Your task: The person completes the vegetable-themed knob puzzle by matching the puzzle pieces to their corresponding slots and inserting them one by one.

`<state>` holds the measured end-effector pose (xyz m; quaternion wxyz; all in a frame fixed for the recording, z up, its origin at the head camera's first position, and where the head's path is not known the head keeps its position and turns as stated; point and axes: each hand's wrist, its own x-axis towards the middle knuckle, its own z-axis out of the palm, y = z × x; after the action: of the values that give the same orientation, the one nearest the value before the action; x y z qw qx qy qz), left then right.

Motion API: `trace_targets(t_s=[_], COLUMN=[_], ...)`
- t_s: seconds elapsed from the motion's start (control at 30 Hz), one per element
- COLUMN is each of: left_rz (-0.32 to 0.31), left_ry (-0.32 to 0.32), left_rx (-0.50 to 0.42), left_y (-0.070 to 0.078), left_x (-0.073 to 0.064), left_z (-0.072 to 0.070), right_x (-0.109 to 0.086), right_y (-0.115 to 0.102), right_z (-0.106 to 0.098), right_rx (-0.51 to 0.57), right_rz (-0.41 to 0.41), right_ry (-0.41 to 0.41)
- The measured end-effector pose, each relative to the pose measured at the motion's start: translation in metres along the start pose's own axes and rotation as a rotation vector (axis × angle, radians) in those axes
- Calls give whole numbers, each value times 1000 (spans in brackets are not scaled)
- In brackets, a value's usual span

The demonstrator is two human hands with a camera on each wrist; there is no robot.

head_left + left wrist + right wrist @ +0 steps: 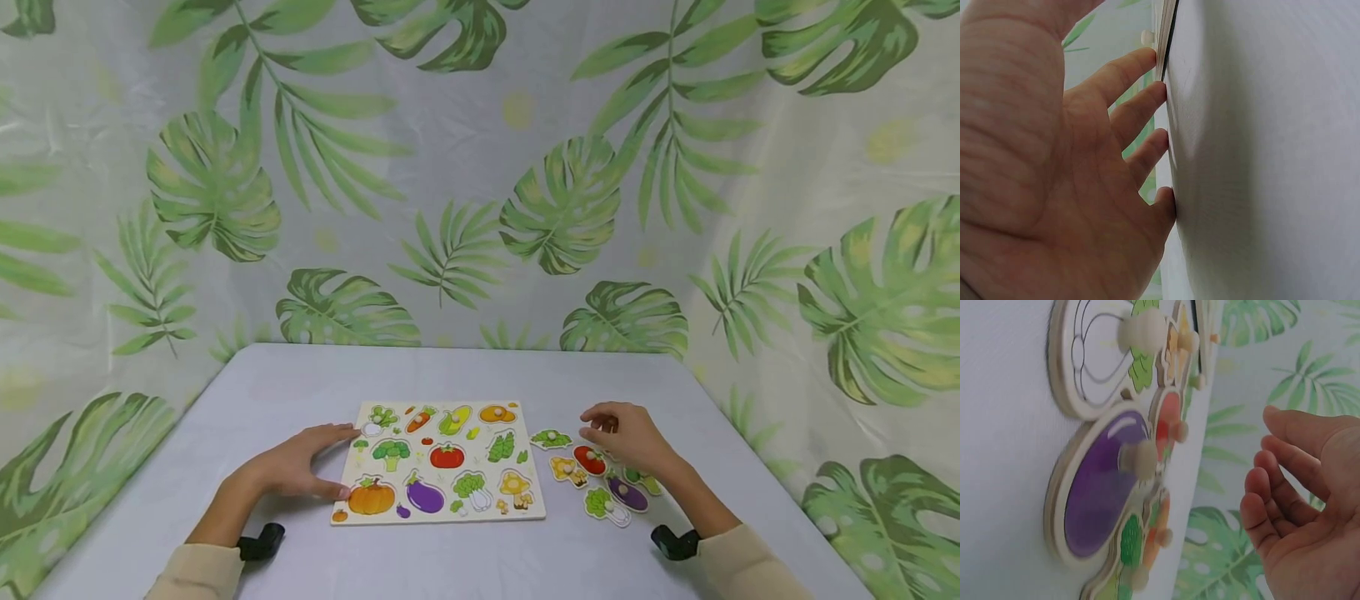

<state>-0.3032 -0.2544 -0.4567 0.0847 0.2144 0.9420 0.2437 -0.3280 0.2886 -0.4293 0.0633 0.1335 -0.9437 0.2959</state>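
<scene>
Left grip (303, 462) spread against board (438, 519); right grip (628, 435) loosely curled above vegetable pieces (628, 493).
Right wrist view shows an orange piece (1155, 525) hidden from head view.

Head view forward and down over table (450, 562), wrist views close, low, loose eggplant piece (628, 495) in head and right

Eggplant piece (1097, 500): pale wood edge, matt; coloured face smooth, slightly glossy. Knob (1141, 460): bare pale wood, smooth, matt. Board (418, 462): edge looks like layered wood; printed face smooth. Table cover (1291, 156): white matt cloth, fine weave. Backdrop (465, 125): smooth printed sheet, faint sheen (cloth or plastic, cannot tell). Wrist mount (262, 542): black, plastic-looking. Sleeve (199, 570): matt cream cloth.
</scene>
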Motion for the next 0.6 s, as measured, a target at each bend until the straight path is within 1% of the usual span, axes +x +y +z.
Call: trace_targets(t_s=[0.3,0.43,0.6], left_rz=[16,19,11], left_ry=[13,11,0], left_rx=[7,10,-2], left_y=[-1,1,2], left_x=[1,0,-1], left_z=[-2,-2,-1], right_x=[-17,-24,-31], right_y=[10,22,39], right_z=[-26,-30,-31], right_rx=[7,-10,-21], right_rz=[15,16,44], right_ry=[12,0,-23])
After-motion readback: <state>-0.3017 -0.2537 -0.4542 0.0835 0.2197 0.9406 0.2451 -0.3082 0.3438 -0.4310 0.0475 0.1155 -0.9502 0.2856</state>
